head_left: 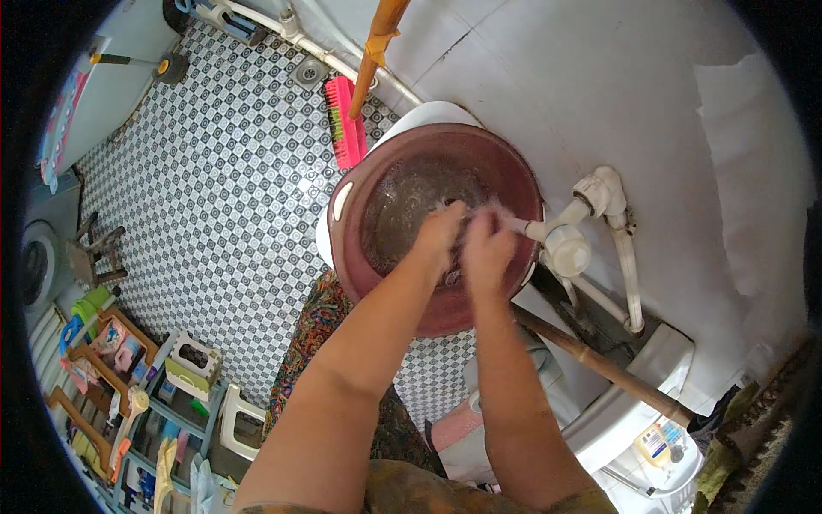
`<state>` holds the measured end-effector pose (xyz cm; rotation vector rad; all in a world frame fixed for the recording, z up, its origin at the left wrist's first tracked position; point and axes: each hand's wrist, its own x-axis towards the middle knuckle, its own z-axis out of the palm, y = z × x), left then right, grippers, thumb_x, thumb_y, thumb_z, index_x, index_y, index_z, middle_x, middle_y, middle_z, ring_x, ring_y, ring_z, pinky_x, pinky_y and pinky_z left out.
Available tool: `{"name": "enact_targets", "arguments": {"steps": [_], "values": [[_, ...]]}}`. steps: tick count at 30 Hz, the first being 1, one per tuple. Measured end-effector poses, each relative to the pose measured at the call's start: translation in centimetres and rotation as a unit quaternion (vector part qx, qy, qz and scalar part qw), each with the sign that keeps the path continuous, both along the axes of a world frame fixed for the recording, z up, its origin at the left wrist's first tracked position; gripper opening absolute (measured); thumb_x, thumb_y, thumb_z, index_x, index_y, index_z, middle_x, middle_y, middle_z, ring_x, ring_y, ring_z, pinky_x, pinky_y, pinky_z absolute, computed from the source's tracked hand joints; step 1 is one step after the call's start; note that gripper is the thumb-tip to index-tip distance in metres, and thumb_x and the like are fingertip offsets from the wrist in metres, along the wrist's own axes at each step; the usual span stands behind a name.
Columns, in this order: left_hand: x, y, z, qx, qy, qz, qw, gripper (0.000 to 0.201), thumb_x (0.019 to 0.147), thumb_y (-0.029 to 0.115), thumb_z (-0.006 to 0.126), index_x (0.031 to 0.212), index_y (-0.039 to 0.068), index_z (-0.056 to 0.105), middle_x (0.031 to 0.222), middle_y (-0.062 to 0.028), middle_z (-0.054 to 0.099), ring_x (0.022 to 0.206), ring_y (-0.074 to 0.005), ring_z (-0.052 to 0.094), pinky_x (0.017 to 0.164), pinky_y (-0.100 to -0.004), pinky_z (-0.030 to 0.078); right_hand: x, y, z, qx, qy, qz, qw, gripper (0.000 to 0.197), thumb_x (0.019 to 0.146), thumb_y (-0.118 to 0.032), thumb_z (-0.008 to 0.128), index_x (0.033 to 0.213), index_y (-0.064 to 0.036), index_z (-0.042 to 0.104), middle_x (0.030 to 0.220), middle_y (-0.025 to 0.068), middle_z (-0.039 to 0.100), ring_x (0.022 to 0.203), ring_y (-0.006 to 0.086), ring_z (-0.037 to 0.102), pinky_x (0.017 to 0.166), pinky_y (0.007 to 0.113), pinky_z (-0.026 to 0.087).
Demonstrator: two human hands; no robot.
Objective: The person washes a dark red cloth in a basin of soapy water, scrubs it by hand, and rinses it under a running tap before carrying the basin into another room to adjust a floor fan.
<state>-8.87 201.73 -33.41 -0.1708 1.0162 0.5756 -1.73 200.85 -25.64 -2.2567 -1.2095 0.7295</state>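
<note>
Water stands in a large reddish-brown basin (pixel 505 150) with a white cut-out handle hole at its left. Over it, my left hand (pixel 441 233) and my right hand (pixel 488 250) are close together, fingers curled inward. Between them shows something dark and wet, too small and blurred to name. A white plastic spout (pixel 535 229) from the wall pipe reaches to my right hand, and water splashes there. My right hand is partly smeared by motion. Behind the basin, the rim of a white tub (pixel 438 112) sticks out.
A pink brush head (pixel 344 128) on a bamboo stick (pixel 374 60) leans against the wall beyond the basin. At the right stands a toilet (pixel 616 411), with a wooden pole (pixel 599 364) across it. Shelves of household items (pixel 163 428) fill the lower left.
</note>
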Motion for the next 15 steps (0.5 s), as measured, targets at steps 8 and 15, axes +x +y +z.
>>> {"name": "enact_targets", "arguments": {"steps": [8,15], "values": [[-1.8,2.8,3.2,-0.004,0.025,-0.014,1.000,0.031,0.071,0.022,0.058,0.093,0.000,0.052,0.079,-0.0103,0.056,0.068,-0.0206,0.054,0.059,-0.0321,0.045,-2.9,-3.0,1.9,0.082,0.070,-0.014,0.994,0.020,0.077,-0.015,0.050,0.090,0.0004,0.053,0.097,0.0093,0.053,0.092,0.0201,0.048,0.083,0.029,0.035],[1.7,1.8,3.7,-0.035,0.029,-0.083,0.996,0.036,0.078,0.026,0.050,0.104,0.000,0.050,0.097,-0.0119,0.055,0.084,-0.0225,0.053,0.067,-0.0373,0.044,3.9,1.5,-1.6,-0.002,0.184,-0.140,0.973,0.031,0.079,-0.024,0.047,0.088,0.0038,0.054,0.081,0.0181,0.057,0.072,0.0309,0.054,0.066,0.038,0.041]]}}
